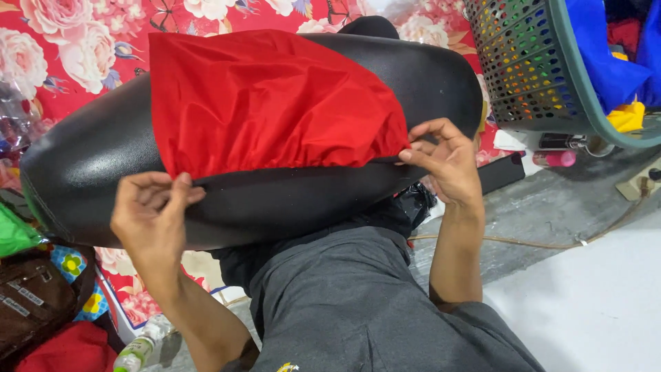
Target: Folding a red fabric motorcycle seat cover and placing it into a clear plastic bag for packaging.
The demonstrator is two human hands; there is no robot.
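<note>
Grey floor, floral red mat (pixel 69 41). Long black padded seat (pixel 82 165) on lap; gathered red fabric cover (pixel 268 103) over its middle, ends bare. Left hand (pixel 148 213) and right hand (pixel 447 162) pinch its hem.

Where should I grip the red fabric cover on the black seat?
Probably along the gathered hem of the red fabric cover, from the near side. It bunches into a graspable fold against the black padded seat, where the left hand and right hand pinch it.
</note>
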